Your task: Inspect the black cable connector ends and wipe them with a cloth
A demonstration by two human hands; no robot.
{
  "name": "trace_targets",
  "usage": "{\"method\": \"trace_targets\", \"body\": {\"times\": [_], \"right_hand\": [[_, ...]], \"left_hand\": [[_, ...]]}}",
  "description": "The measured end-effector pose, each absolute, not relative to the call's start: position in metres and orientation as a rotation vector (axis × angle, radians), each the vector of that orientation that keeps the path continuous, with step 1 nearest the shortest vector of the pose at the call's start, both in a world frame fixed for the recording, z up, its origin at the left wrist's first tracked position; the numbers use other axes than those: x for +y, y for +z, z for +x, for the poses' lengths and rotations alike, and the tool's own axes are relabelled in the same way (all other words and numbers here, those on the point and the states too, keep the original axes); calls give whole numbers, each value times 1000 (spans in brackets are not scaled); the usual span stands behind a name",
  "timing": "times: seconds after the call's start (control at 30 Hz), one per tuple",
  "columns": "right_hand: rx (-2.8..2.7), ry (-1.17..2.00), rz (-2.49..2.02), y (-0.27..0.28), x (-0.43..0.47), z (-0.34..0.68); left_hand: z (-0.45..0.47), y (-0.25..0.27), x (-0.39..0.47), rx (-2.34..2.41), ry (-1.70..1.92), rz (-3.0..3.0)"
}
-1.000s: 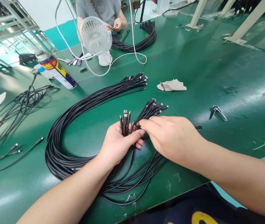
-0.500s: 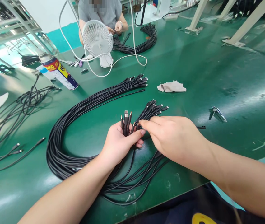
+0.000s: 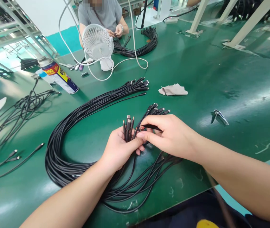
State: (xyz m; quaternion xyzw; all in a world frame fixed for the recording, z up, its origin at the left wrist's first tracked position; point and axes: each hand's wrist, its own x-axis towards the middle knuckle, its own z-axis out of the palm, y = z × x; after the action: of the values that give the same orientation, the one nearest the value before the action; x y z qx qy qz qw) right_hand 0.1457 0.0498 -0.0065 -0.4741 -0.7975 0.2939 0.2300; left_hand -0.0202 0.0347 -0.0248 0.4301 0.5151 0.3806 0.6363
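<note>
My left hand (image 3: 118, 145) is closed round several black USB cables (image 3: 128, 125), their plug ends sticking up above the fingers. Some of these plugs are wide with metal tips, others thin with a copper-coloured end. Close against it, my right hand (image 3: 170, 129) pinches a slim black tool that looks like tweezers (image 3: 152, 127); its tip is at a plug by my left thumb. Most of the tool is hidden by the fingers. Behind the hands lies a large curved bundle of black cables (image 3: 63, 133), and more loose cables (image 3: 135, 193) run beneath my wrists.
A grey cloth scrap (image 3: 173, 90) and a nail clipper (image 3: 220, 117) lie on the green table (image 3: 232, 79). To the left are a spray can (image 3: 59, 76) and tangled cables (image 3: 28, 104). A white fan (image 3: 98, 44) stands before a co-worker (image 3: 101, 15) handling cables.
My right hand has turned, so the black tool now shows between thumb and fingers; its rear end no longer sticks out behind the hand. My left hand keeps its hold on the cables.
</note>
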Motion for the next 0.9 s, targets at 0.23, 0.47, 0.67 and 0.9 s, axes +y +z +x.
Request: {"method": "trace_targets", "body": {"times": [0.23,0.47,0.67,0.9], "right_hand": [[-2060,1075,-1182,-3,61,143],[-2114,725,-1229,-6,61,149],[-2092,918,-1175,-2,64,152],[-2059,901,-1257,2,65,155]], "left_hand": [[-20,-24,36,1162,853,976],[-21,-27,36,1158,854,927],[-22,-28,36,1134,852,904],[-23,-28,36,1130,847,882]]}}
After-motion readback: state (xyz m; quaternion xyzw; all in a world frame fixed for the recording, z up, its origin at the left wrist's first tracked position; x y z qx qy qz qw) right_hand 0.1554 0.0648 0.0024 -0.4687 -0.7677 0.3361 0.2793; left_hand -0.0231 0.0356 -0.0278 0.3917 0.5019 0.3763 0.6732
